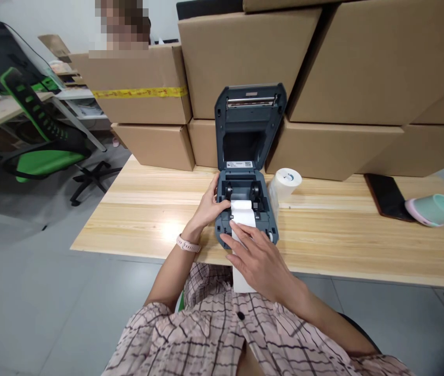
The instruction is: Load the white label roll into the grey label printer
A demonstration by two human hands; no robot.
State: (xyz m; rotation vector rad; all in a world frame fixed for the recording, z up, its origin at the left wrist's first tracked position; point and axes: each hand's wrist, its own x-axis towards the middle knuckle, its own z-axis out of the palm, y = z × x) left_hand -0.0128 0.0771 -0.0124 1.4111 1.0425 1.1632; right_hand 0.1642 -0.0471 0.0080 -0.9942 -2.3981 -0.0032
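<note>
A dark grey label printer (245,141) stands on the wooden table (147,219) with its lid raised. A white strip of label paper (242,213) runs out of its bay and hangs over the table's front edge. My left hand (210,206) grips the printer's left side, thumb inside the bay beside the paper guide. My right hand (259,258) lies flat on the paper strip at the printer's front, fingers stretched out. A white label roll (286,183) lies on its side just right of the printer.
Cardboard boxes (245,52) are stacked along the table's back edge. A black phone (388,196) and a teal-and-pink cup (436,210) on its side lie at the right. A green office chair (44,141) stands at the left. Another person sits behind the boxes.
</note>
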